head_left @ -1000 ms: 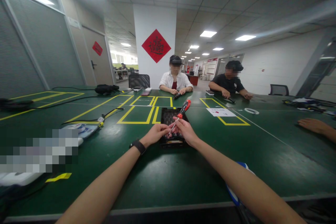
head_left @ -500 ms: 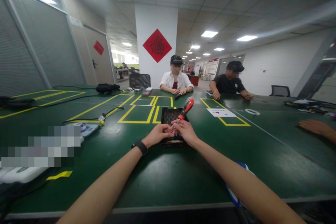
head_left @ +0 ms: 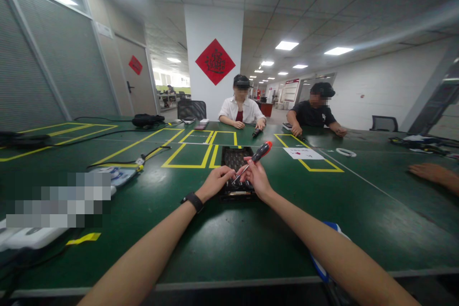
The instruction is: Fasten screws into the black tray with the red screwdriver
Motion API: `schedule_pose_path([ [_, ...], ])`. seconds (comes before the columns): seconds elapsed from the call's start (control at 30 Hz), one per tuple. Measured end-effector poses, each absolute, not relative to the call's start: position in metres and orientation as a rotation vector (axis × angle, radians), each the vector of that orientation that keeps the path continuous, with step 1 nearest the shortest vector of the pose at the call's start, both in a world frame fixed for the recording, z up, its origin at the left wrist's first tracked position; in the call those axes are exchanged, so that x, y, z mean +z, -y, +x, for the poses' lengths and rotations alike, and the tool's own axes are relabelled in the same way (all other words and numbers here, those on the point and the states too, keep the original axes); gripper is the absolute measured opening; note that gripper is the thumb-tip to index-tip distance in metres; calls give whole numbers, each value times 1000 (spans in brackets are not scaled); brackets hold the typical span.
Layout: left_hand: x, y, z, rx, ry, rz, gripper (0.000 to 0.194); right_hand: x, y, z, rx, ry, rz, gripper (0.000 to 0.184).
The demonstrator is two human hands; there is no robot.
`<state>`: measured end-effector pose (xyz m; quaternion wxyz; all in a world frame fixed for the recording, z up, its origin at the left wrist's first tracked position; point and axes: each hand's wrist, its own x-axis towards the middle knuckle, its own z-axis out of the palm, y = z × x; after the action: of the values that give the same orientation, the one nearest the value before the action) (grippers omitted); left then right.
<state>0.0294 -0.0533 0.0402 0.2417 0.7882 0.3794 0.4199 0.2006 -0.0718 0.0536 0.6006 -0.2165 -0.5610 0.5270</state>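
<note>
A screwdriver (head_left: 261, 152) with a red and black handle is held in my right hand (head_left: 258, 179), tilted with its handle up to the right and its metal shaft pointing down to the left. Close to the shaft's tip is my left hand (head_left: 217, 182), a dark band on its wrist. Its fingers are pressed together; whatever they pinch is too small to make out. Under both hands lies an open black case (head_left: 229, 155) with a patterned inside. My hands hide part of its lower half, where small pieces show unclearly.
Across the green table (head_left: 201, 248) sit two people, one with a dark object (head_left: 256, 132) under a hand. A paper sheet (head_left: 303, 153) and a white ring (head_left: 346, 152) lie to the right. At left are a power strip (head_left: 32, 237) and cables. Another person's hand (head_left: 426, 170) rests at far right.
The screwdriver has tipped over to the right, its handle now lower. My fingers have drawn slightly apart around its shaft. Across the table, the dark object has moved to the right.
</note>
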Motion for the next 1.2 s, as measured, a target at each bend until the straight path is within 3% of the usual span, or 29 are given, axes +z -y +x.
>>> schedule_pose_path([
  [0.07,32,46,27,1369,-1368,2078,32,54,72,201,1215,1288,-516,31],
  [0.13,22,37,23,1263,-1522,2019,35,55,72,201,1209,1277,-522,32],
  [0.47,9,28,19,1148,-1461,2057,36,52,70,198,1214,1297,-515,31],
  [0.63,36,52,25,1403,-1291,2257,25,55,72,199,1192,1326,-524,29],
  [0.77,52,68,31,1191,-968,2271,27,56,74,200,1179,1361,-519,31],
  [0.9,48,69,35,1089,-936,2134,35,57,75,199,1171,1369,-523,33],
  [1.2,45,67,33,1029,-861,2163,31,57,76,200,1204,1376,-532,36],
])
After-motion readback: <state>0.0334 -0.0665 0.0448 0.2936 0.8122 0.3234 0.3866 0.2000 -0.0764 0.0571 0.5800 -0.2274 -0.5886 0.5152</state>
